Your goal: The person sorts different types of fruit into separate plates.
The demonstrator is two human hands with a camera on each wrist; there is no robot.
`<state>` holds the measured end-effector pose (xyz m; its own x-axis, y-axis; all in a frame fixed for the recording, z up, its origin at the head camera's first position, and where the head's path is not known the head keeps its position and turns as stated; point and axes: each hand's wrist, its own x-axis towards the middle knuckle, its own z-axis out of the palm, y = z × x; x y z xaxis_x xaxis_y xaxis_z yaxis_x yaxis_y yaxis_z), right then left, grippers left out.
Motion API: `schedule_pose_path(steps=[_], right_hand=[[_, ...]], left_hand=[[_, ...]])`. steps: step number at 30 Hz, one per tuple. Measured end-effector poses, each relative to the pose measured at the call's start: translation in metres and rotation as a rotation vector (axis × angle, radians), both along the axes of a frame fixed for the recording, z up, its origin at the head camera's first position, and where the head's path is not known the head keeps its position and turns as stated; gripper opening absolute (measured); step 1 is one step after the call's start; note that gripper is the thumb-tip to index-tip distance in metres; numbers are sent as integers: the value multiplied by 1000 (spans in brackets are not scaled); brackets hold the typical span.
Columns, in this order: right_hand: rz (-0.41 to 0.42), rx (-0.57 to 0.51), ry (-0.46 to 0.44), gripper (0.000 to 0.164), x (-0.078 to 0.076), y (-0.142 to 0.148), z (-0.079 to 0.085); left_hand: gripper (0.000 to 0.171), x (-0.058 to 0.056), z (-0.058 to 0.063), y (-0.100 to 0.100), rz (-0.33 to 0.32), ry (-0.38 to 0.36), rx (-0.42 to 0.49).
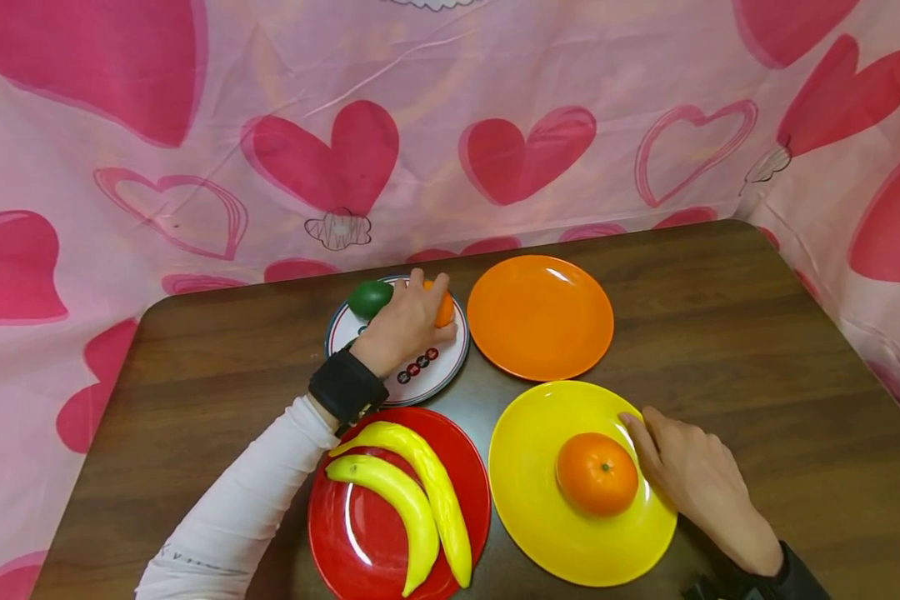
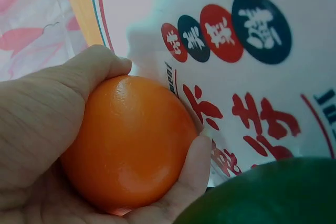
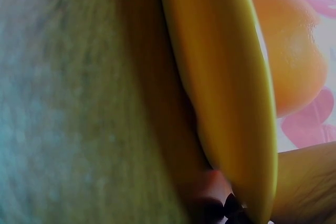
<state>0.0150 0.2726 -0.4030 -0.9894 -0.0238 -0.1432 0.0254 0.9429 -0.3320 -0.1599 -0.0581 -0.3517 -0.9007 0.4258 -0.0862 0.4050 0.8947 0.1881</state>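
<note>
My left hand grips a small orange over the stack of white plates, thumb on one side and fingers curled round the other. Beside it on the top plate lies a smooth, dark green oval fruit. At the right rim of the yellow plate, my right hand holds the edge, thumb over the rim and a finger showing below it in the right wrist view. A larger orange sits on this plate, left of the thumb.
Two bananas lie on a red plate at the front, below my left forearm. An orange plate stands right of the white stack. All are on a brown wooden table, with a heart-patterned cloth behind it.
</note>
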Motion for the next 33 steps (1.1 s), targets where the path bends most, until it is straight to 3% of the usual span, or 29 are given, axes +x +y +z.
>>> schedule_pose_path(steps=[8,13,22,29,33], right_hand=[[2,0,-20,46,1,-1,2],[3,0,-14,47,0,0,3],[4,1,-23,47,-1,0,4],[9,0,-23,46,-2,1,3],[11,1,-25,46,-2,1,2]], left_hand=[[67,7,3,0,-7,1,53],[62,17,15,8,-70,37,100],[60,49,33,33,-227,157,105],[64,79,45,52,-354,94,82],[62,93,46,59,-420,49,64]])
